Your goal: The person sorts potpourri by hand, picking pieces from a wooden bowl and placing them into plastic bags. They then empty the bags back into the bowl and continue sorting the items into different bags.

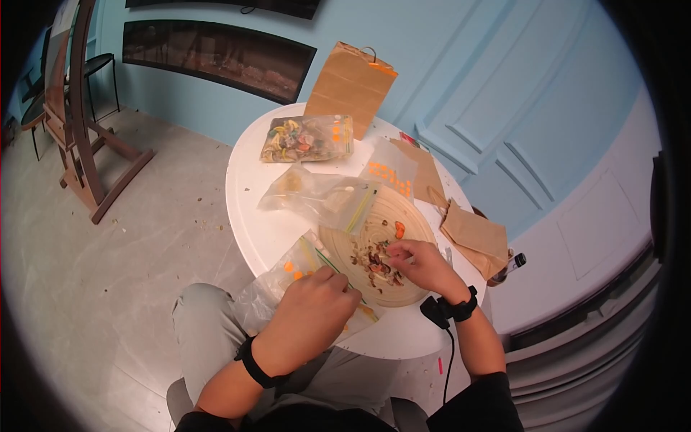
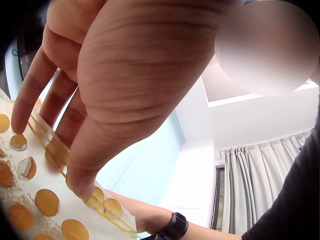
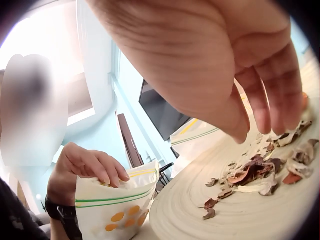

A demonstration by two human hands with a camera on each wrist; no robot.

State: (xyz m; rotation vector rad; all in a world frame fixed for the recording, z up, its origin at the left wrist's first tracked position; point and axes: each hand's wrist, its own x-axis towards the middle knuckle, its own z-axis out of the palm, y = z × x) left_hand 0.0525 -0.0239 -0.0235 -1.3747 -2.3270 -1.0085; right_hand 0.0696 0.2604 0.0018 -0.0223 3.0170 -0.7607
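My left hand (image 1: 320, 306) pinches the top edge of a clear zip bag (image 3: 112, 207) with orange dots, thumb on one side and fingers on the other in the left wrist view. The bag stands at the near left of a round ridged wooden plate (image 1: 416, 214). On the plate lies a loose heap of dried petal-like flakes (image 3: 252, 172), brown, dark red and pale. My right hand (image 1: 425, 268) reaches over the heap, fingertips down close to the flakes. A gap shows between its thumb and fingers. An orange piece (image 1: 399, 230) lies farther back on the plate.
Another zip bag (image 1: 313, 198) overlaps the plate's far left. Behind it on the white table (image 1: 248, 180) stand a filled bag of colourful dried pieces (image 1: 306, 140) and a tall brown paper bag (image 1: 353, 86). A smaller paper bag (image 1: 471, 234) sits at the right edge.
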